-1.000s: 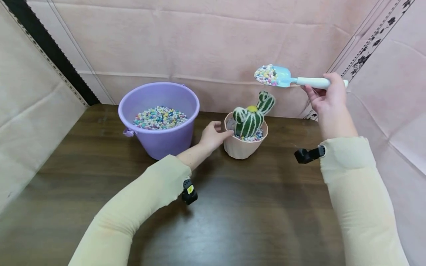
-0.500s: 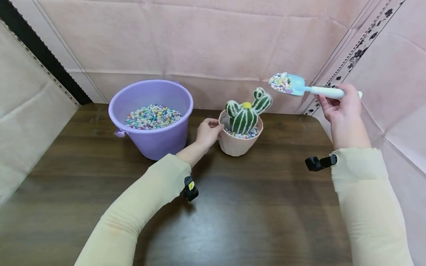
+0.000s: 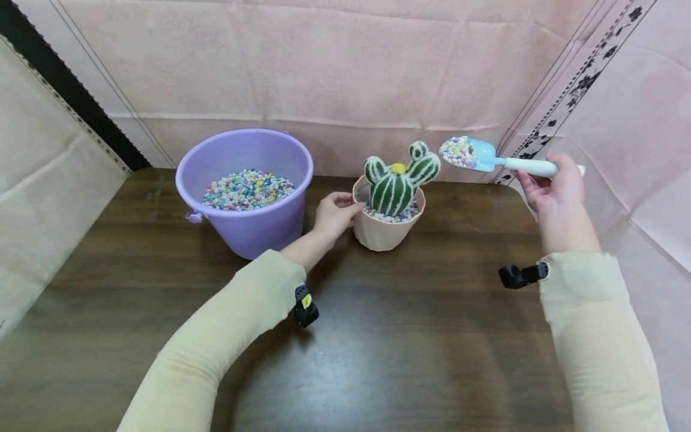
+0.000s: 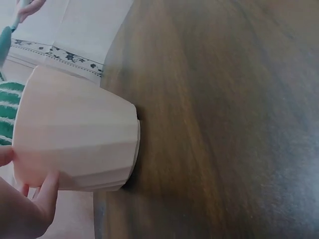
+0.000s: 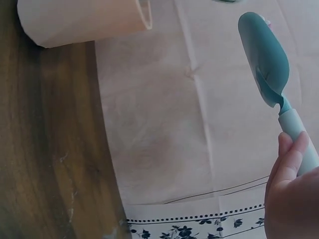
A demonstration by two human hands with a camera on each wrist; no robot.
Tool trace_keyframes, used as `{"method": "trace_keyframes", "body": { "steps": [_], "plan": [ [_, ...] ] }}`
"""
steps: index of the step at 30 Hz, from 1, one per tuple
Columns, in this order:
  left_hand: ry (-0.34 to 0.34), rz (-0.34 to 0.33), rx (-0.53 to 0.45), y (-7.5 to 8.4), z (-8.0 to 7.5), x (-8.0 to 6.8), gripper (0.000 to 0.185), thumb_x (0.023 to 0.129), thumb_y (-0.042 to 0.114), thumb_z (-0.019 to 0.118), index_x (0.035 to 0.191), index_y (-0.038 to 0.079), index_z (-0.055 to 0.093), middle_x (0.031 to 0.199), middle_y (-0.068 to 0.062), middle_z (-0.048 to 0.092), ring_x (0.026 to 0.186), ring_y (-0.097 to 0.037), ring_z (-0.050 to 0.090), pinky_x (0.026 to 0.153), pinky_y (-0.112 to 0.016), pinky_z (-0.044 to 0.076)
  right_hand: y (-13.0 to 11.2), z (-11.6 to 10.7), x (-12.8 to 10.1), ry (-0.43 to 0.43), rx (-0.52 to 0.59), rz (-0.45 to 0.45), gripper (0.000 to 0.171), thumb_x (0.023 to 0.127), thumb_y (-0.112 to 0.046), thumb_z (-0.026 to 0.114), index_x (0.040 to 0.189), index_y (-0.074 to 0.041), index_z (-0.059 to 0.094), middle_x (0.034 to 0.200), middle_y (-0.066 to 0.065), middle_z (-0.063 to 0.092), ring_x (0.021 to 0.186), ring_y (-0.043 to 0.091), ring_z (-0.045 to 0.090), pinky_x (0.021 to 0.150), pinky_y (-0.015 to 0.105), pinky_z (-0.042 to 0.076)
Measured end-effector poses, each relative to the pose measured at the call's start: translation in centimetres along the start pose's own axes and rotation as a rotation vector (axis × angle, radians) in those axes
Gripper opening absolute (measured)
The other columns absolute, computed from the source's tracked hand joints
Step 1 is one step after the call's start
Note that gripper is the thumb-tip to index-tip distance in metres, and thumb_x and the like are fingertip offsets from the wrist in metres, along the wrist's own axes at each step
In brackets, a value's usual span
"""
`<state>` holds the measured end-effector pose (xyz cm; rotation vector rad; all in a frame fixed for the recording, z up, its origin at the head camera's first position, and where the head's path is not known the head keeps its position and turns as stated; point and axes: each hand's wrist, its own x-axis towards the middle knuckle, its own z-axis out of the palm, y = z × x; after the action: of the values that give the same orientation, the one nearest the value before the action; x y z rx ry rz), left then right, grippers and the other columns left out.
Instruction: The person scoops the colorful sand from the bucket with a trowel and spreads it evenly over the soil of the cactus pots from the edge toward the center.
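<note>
Two hands work at the table's (image 3: 378,336) far edge: the left hand (image 3: 332,215) curls its fingers round the rim of the peach pot (image 3: 385,225), the right hand (image 3: 556,186) grips the scoop (image 3: 488,158) by its handle, just right of the cactus (image 3: 396,183). Only the head view shows the scoop's load of pebbles (image 3: 456,150); the right wrist view sees its underside. More pebbles fill the pot around the cactus and the purple bucket (image 3: 245,192) to the left.

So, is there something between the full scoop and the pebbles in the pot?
Partly. The scoop, held by the right hand, hovers right of the pot. The cactus fills the pot's middle and its right arm leans toward the scoop. Open pebbles show only around its base.
</note>
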<state>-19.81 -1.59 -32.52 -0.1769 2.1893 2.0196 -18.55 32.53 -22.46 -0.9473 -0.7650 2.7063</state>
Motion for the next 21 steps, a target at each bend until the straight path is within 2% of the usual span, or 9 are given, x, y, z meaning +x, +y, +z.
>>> {"method": "trace_keyframes", "body": {
  "steps": [8, 14, 16, 21],
  "plan": [
    [0.036, 0.044, -0.053, 0.3, 0.6, 0.3, 0.034, 0.088, 0.012, 0.064, 0.118, -0.003, 0.059, 0.112, -0.019, 0.064, 0.084, -0.017, 0.061, 0.086, -0.041, 0.056, 0.5, -1.2, 0.7, -0.013, -0.038, 0.004, 0.021, 0.085, -0.007, 0.065, 0.092, -0.015, 0.047, 0.078, 0.014, 0.056, 0.068, 0.031, 0.065, 0.062, 0.034, 0.060],
    [0.022, 0.033, -0.081, 0.6, 0.8, 0.3, 0.042, 0.082, 0.003, 0.068, 0.122, -0.002, 0.056, 0.119, -0.018, 0.062, 0.102, -0.024, 0.061, 0.087, -0.038, 0.056, 0.8, -1.6, 1.1, -0.043, -0.085, 0.009, 0.014, 0.089, -0.008, 0.060, 0.091, -0.012, 0.047, 0.073, 0.016, 0.056, 0.063, 0.031, 0.064, 0.057, 0.036, 0.059],
    [0.023, 0.038, -0.101, 0.6, 0.8, 0.5, 0.042, 0.082, 0.001, 0.067, 0.122, -0.003, 0.056, 0.120, -0.019, 0.061, 0.103, -0.024, 0.061, 0.087, -0.037, 0.056, 0.9, -1.6, 1.4, -0.057, -0.100, 0.009, 0.014, 0.089, -0.007, 0.060, 0.090, -0.011, 0.046, 0.072, 0.016, 0.056, 0.062, 0.031, 0.064, 0.056, 0.037, 0.059],
    [0.066, 0.039, -0.144, 0.4, 0.7, 1.2, 0.032, 0.086, 0.003, 0.064, 0.117, -0.004, 0.061, 0.113, -0.022, 0.064, 0.082, -0.017, 0.063, 0.085, -0.040, 0.057, 1.4, -1.6, 2.1, -0.071, -0.150, 0.002, 0.017, 0.087, -0.005, 0.061, 0.091, -0.010, 0.046, 0.078, 0.014, 0.056, 0.066, 0.030, 0.064, 0.058, 0.039, 0.060]
  ]
}}
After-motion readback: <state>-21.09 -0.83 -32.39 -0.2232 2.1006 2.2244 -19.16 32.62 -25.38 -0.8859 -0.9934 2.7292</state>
